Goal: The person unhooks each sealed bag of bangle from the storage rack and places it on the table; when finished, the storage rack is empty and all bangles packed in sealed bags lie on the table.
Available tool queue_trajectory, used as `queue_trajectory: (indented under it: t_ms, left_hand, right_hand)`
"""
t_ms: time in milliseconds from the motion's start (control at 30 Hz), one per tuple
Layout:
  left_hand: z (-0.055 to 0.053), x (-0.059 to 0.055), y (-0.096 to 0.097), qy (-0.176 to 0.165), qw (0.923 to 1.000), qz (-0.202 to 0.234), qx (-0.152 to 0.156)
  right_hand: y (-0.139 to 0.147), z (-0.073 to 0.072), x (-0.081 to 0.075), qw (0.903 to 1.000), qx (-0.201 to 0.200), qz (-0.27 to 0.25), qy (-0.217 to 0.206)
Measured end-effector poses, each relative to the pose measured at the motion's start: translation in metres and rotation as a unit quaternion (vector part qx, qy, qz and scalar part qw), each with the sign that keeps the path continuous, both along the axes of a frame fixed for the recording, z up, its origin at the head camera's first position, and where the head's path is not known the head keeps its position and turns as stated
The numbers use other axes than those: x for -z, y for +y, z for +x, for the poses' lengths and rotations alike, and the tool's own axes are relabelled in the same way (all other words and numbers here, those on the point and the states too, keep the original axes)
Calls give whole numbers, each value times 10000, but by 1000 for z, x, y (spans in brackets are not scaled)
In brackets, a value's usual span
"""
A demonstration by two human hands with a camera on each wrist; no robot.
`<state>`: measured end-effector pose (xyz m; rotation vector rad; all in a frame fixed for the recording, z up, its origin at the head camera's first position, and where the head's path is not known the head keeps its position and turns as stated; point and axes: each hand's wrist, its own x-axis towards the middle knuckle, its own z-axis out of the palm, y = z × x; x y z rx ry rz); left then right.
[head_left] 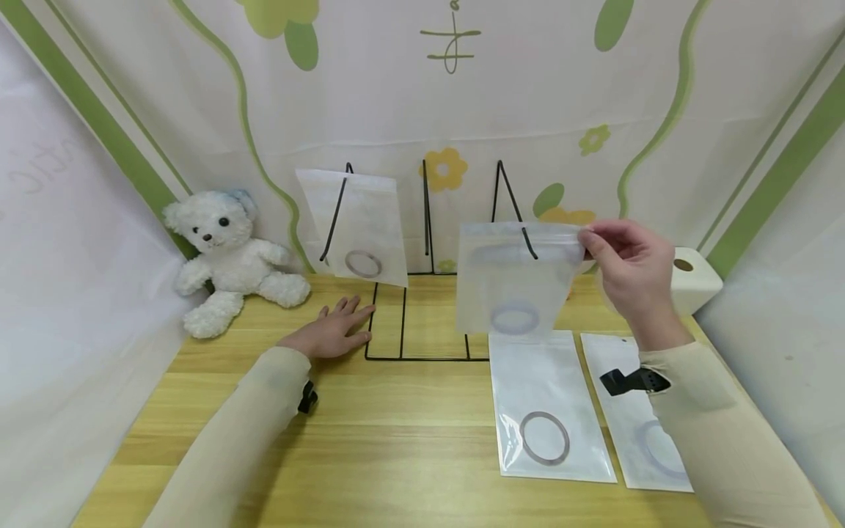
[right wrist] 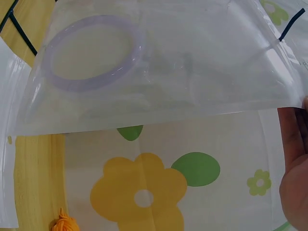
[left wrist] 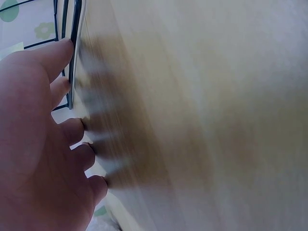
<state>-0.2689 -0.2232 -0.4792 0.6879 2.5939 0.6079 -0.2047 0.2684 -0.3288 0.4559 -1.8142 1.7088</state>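
Observation:
My right hand (head_left: 634,271) pinches the top right corner of a translucent zip bag (head_left: 475,293). A hook of the black wire rack (head_left: 429,360) passes through the bag's top. Inside, near the bottom, lies a pale purple bangle (right wrist: 91,79). My left hand (head_left: 330,334) rests on the table, fingers spread, with the thumb and index finger at the left end of the rack's base. Another bag (head_left: 370,220) with a brownish-pink bangle (head_left: 363,264) hangs from the left hook. The middle hook (head_left: 427,213) carries no bag.
Two more bags lie on the table, one (head_left: 548,389) with a brownish bangle, the other (head_left: 607,411) partly under my right forearm. A white teddy bear (head_left: 240,268) sits at the left. A white box (head_left: 706,282) stands behind my right wrist. An orange yarn-like bundle (right wrist: 65,222) is nearby.

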Motion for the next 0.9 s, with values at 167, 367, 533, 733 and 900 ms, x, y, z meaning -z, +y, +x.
queue_trajectory:
  t_ms: [167, 367, 533, 733, 900]
  left_hand:
    - [-4, 8, -3, 99, 9999, -29, 69]
    - [6, -8, 4, 58, 9998, -209, 12]
    - [10, -14, 9, 127, 9988, -470, -18]
    - [8, -12, 8, 128, 9988, -473, -9]
    - [8, -14, 8, 78, 9990, -439, 2]
  right_hand:
    - [0, 7, 3, 9999, 90, 72, 104]
    - [1, 13, 5, 9995, 67, -2, 311]
    - [2, 19, 7, 9988, -103, -213, 432]
    - [-1, 26, 8, 9982, -90, -273, 524]
    - [-1, 31, 9, 9971, -168, -501, 539]
